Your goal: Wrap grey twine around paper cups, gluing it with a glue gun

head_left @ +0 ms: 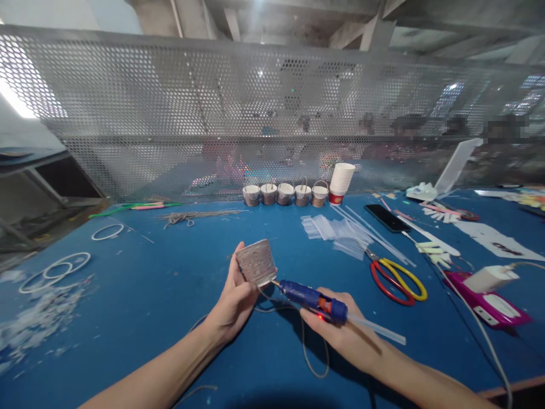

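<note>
Right now your right hand [340, 329] is wrapped around a blue glue gun [313, 299], its nozzle touching the lower edge of the twine-wrapped cup [256, 262] that your left hand [236, 301] grips from the side. Loose twine [313, 363] trails below both hands. Beyond your right hand lie red-and-yellow scissors [398, 279]; farther off, a row of wrapped cups [285, 194] stands beside a paper cup stack [341, 183].

Both hands [238, 298] [340, 332] closed, forearms converging inward.
</note>
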Tool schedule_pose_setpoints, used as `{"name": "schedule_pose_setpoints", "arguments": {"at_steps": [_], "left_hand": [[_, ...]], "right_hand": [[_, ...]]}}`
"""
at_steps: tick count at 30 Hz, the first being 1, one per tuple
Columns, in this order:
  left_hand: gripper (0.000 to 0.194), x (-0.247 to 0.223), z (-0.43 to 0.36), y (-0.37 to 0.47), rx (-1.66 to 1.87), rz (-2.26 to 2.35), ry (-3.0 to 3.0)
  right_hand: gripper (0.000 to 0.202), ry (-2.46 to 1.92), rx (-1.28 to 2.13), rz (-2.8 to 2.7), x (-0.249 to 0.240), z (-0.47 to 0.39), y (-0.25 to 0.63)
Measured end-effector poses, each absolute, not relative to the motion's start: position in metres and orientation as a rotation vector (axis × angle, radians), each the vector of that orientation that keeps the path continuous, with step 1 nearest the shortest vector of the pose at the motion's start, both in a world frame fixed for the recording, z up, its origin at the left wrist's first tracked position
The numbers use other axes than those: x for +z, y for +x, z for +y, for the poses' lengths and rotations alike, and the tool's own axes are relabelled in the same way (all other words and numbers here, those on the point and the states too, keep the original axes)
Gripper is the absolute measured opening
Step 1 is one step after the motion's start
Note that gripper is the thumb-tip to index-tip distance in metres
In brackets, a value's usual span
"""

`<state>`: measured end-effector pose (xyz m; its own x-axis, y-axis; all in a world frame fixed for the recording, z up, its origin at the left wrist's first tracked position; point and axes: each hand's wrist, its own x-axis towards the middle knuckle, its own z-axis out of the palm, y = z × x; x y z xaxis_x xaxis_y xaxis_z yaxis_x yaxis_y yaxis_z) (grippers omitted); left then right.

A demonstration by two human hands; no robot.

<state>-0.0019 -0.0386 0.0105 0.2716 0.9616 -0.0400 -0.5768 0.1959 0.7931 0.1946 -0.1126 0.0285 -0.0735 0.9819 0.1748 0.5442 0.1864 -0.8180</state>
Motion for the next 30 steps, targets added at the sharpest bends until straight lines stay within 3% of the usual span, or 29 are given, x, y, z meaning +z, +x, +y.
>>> {"name": "schedule_pose_setpoints", "arguments": {"at_steps": [11,22,30], "left_hand": [[0.086,0.010,-0.037,-0.002,1.173,0.593,0.754],[0.105,0.018,-0.044,0.004,1.206,0.699,0.814],[0.091,0.017,-0.042,0.002,1.207,0.648,0.762]], "right_hand": [[0.026,-1.469,0.840,-1.667,0.030,-0.113,0.197],[0.025,-1.438,0.810,-1.727,0.031,-0.114,0.187],[0.025,-1.451,0.723,-1.728,0.029,-0.115,0.190]]}}
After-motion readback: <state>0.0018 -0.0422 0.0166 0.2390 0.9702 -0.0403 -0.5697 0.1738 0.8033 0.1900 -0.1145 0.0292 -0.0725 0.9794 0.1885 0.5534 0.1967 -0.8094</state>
